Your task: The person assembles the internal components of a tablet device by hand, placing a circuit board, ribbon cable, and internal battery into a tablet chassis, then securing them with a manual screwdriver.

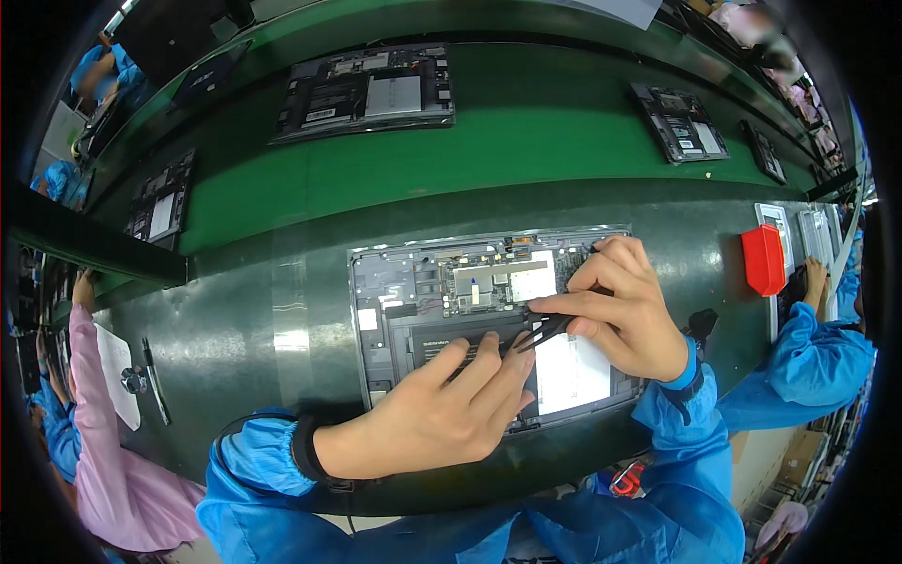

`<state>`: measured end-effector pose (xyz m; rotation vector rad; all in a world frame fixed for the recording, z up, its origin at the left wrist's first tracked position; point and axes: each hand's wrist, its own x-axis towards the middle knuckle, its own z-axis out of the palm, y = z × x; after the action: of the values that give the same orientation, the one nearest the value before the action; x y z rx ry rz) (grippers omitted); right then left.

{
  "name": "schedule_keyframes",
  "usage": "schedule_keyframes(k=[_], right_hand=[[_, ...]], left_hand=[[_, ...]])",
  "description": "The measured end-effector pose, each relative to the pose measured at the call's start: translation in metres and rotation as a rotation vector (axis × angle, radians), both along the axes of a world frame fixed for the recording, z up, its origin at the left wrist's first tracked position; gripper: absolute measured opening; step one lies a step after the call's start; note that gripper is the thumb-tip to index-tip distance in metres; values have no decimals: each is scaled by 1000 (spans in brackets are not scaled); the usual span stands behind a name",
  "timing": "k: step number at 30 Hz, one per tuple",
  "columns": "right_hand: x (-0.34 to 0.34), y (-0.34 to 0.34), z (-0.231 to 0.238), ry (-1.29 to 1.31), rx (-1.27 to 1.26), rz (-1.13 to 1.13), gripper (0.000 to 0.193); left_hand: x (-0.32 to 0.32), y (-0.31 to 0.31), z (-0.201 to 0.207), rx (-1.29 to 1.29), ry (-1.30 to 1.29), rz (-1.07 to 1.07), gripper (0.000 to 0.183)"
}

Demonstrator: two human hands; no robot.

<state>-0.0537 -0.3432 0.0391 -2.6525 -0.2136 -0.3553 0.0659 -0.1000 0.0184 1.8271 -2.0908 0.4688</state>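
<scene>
An opened tablet or laptop chassis lies in front of me, its circuit board and black battery exposed. My left hand rests over the battery, fingers stretched and a little apart, fingertips touching its area. Pinched in my right hand is a pair of black tweezers; the tips point down-left, beside my left fingertips. Whether the tips grip anything is too small to see. A white label covers the chassis's lower right part, partly under my right hand.
Beyond the bench lies a green conveyor belt carrying similar opened devices. A red bin stands at the right. At left are a pen and a white sheet. Co-workers in pink and blue sleeves sit either side.
</scene>
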Motion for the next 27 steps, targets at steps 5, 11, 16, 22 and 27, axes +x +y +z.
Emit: schedule_keyframes(k=[5, 11, 16, 22, 27], right_hand=[[-12, -5, -1, -39, 339, -122, 20], [-16, 1, -12, -173, 207, -219, 27], [-19, -5, -12, -170, 189, -226, 27], [-22, -12, -10, -165, 193, -229, 27], [-24, -12, -9, -170, 211, -225, 26]], left_hand=[[2, -5, 1, 30, 64, 16, 40], [1, -7, 2, 69, 63, 27, 41], [-2, -15, 2, 60, 70, 38, 42], [-6, -19, 3, 60, 89, 52, 43], [-6, -19, 5, 59, 82, 33, 43]])
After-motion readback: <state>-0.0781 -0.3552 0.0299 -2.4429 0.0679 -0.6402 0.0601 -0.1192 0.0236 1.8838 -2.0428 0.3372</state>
